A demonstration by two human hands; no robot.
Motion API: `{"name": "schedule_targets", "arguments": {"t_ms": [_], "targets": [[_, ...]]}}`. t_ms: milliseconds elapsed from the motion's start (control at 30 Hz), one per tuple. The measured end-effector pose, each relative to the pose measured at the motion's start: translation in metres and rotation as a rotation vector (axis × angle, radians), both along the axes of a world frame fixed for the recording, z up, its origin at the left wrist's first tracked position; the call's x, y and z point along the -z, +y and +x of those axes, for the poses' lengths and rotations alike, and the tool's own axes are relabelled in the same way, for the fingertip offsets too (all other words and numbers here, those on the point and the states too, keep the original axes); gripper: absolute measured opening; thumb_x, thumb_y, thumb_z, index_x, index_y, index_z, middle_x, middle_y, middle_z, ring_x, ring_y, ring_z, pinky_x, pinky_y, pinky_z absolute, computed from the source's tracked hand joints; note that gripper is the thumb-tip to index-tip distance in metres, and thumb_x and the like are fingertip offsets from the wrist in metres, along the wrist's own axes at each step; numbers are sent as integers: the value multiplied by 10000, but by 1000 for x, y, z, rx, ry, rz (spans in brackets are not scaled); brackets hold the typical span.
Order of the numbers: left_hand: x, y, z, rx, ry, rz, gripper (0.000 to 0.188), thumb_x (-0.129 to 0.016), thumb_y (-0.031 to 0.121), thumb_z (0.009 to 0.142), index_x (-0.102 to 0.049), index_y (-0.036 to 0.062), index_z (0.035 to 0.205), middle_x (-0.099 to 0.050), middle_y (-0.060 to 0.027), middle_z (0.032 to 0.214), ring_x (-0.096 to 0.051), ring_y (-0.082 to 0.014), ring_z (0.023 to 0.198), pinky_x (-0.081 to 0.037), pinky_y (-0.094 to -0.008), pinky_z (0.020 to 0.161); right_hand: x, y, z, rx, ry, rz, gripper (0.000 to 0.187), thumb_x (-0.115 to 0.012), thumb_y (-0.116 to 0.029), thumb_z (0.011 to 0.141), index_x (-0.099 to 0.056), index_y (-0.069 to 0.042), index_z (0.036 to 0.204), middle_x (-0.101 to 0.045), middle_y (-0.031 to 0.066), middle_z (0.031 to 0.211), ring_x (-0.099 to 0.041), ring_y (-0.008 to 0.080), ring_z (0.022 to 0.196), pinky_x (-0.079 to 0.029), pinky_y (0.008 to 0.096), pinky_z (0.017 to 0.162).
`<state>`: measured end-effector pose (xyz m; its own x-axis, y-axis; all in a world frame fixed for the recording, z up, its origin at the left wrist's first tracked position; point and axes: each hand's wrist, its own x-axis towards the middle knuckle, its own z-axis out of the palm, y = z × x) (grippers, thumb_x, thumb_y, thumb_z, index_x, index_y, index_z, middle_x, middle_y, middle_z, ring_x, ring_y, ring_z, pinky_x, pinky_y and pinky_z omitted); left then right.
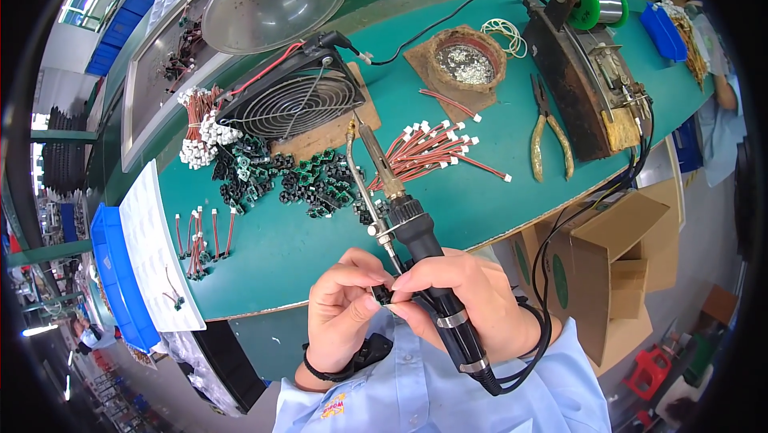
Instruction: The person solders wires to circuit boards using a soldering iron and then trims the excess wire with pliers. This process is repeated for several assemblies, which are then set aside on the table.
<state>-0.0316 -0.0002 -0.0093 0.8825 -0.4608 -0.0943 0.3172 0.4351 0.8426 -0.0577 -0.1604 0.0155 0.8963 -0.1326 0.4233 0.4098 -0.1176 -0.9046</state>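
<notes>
Close to my body, my left hand pinches a small black part with a bit of green on it. The thumb and fingertips of my right hand meet it from the other side. A black soldering iron with a brass solder-feed tube beside its tip is held in my right hand, tip pointing away over the bench. Beyond the tip lies a fan of red-and-black wire leads with white connectors. Left of the iron spreads a heap of small black-and-green parts.
A fan with a wire guard, a crusted round dish, pliers and a solder spool on a metal stand line the bench. Finished-looking wired parts lie left, beside a blue tray. Cables hang by a cardboard box.
</notes>
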Motion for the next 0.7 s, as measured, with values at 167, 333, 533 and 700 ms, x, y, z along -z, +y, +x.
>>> {"name": "schedule_targets", "arguments": {"t_ms": [167,333,533,700], "targets": [[-2,-1,-1,-11,14,16,172,-629,67,833,-577,24,991,-518,-115,973,-541,-182,891,-439,-299,815,3,-1,-2,-9,-7,-10,438,-688,57,659,-527,-23,1059,-572,97,809,-559,249,629,-461,323,574],[-1,-1,-1,-8,0,30,169,-631,70,832,-582,24,987,-521,-113,973,-536,-179,893,-435,-296,811,1,-2,-2,-8,9,-28,449,-682,50,650,-527,-34,1063,-564,92,796,-554,246,623,-460,328,582],[-2,-2,-1,-17,14,41,178,-638,67,823,-595,15,987,-535,-113,974,-522,-173,886,-415,-285,810,-1,-6,-2,-31,33,-68,461,-668,40,644,-523,-41,1074,-550,84,778,-556,243,640,-459,328,587],[-1,1,-1,4,15,82,190,-636,50,817,-600,-1,997,-541,-111,972,-517,-165,881,-405,-274,811,-3,-11,-4,-95,77,-92,473,-646,37,651,-510,-40,1098,-553,78,785,-562,241,666,-461,322,614]]}}
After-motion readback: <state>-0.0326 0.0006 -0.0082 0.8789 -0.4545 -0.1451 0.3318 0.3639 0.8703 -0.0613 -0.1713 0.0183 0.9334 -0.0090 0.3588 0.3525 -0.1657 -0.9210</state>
